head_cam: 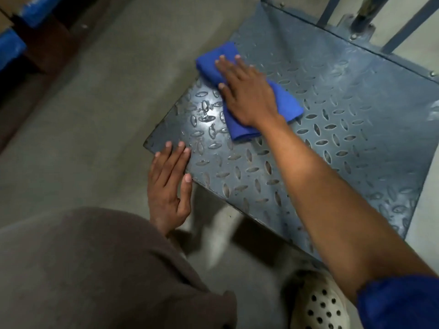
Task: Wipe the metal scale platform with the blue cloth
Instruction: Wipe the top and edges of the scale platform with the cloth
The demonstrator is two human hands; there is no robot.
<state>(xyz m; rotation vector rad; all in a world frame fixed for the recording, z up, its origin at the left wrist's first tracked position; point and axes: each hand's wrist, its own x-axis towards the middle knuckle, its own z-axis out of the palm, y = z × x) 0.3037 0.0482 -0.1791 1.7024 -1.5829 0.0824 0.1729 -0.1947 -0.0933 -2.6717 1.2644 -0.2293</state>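
The metal scale platform (332, 129) is a grey checker plate lying low on the floor and fills the right half of the view. A folded blue cloth (287, 103) lies on its left part. My right hand (247, 91) presses flat on the cloth, fingers spread toward the platform's left edge. My left hand (168, 184) rests flat on the platform's near left corner, fingers together, holding nothing.
Grey concrete floor (95, 115) surrounds the platform. Blue metal posts (361, 17) rise at its far edge. Blue and brown objects (14, 43) sit at the upper left. My knee in brown cloth (95, 269) and a perforated white shoe (318, 302) are at the bottom.
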